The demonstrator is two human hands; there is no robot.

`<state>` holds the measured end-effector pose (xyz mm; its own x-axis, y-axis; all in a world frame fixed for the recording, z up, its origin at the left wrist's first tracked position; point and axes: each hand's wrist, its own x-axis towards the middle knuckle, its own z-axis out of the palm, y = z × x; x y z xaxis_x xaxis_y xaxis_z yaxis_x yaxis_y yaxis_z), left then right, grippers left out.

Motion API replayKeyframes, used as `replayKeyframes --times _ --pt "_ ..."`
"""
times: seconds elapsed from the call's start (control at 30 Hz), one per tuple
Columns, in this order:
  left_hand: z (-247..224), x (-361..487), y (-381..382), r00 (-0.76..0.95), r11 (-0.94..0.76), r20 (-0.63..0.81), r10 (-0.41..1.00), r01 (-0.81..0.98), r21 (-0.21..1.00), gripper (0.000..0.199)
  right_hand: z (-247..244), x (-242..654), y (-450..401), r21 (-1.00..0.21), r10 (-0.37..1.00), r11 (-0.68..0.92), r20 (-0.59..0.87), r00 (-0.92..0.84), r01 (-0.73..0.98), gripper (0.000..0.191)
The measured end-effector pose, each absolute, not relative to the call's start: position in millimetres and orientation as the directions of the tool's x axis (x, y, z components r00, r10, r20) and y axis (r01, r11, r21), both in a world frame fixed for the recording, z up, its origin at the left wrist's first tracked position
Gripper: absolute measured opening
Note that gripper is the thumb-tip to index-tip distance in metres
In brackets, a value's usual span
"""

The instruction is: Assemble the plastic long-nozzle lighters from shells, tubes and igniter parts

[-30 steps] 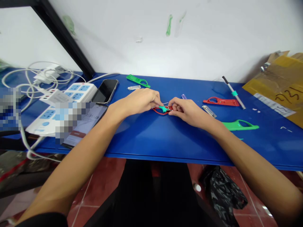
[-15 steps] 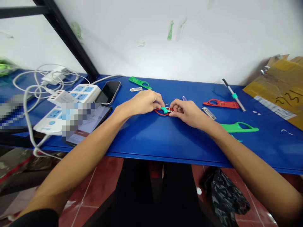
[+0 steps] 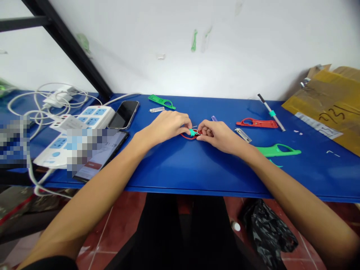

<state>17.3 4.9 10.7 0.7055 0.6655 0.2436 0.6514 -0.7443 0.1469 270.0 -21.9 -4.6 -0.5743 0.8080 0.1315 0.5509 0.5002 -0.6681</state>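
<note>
Just in front of me on the blue table, my left hand (image 3: pixel 176 125) pinches a small teal plastic piece (image 3: pixel 192 132) that lies on a red plastic casing (image 3: pixel 188 137) with a loop-shaped handle. From the other side, my right hand (image 3: pixel 213 133) closes its thumb and fingers around the right end of the same casing. Thin pale wire or metal shows between the two hands. Fingers cover much of the casing, so its inside is mostly hidden. Behind my right hand a purple item (image 3: pixel 214 118) peeks out.
Right: a red casing (image 3: pixel 257 123), a green casing (image 3: pixel 277 150), a clear-and-metal part (image 3: pixel 243 135), a black-tipped rod with a teal band (image 3: pixel 271 112) and a taped carton (image 3: pixel 320 101). Left: a green casing (image 3: pixel 162 101), phones (image 3: pixel 123 114) and a power strip (image 3: pixel 97 111) with cables. The table's front edge (image 3: pixel 180 192) is near.
The camera view has shifted slightly, moving the scene a little left. Both hands stay at the red casing, and the left fingers have changed their hold slightly at the teal piece.
</note>
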Motion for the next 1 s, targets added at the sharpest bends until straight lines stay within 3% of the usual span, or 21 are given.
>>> replayKeyframes --times 0.5,0.77,1.0 --pt "10.3 13.9 11.0 0.659 -0.712 0.269 0.702 0.652 0.261 0.011 -3.1 268.7 -19.6 -0.740 0.858 0.434 0.163 -0.488 0.515 0.022" --pt "11.5 12.7 9.5 0.670 -0.732 0.299 0.679 0.649 0.208 0.012 -5.9 266.8 -19.4 -0.773 0.874 0.396 0.153 -0.460 0.495 0.030" --pt "14.2 12.3 7.0 0.669 -0.735 0.310 0.675 0.648 0.202 0.011 -9.6 263.0 -20.2 -0.796 0.897 0.347 0.128 -0.423 0.495 0.021"
